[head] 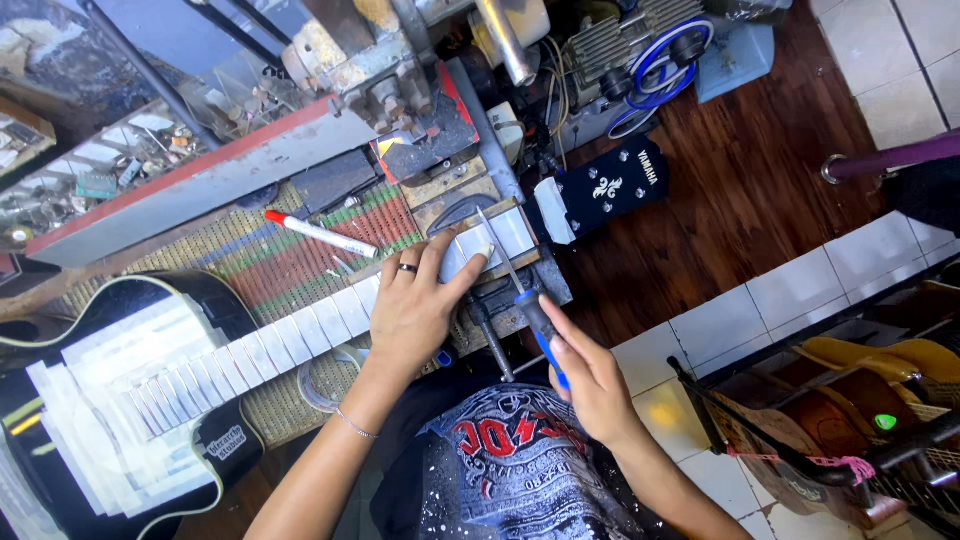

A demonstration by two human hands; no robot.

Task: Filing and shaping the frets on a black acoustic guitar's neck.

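the guitar neck (300, 335) lies across the bench, its frets already masked with white tape up to the headstock (605, 190). the left hand (415, 305) presses flat, fingers spread, on the neck. the right hand (590, 375) grips a blue-handled file (520, 290), probably working the top frets; the rest look untouched.

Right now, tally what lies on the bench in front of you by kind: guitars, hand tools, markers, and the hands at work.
Guitars: 1, the black acoustic guitar with taped neck
Hand tools: 1, the blue-handled tool held in the right hand
Markers: 1, the red-capped white marker
Hands: 2, the left hand pressing on the neck
Total: 5
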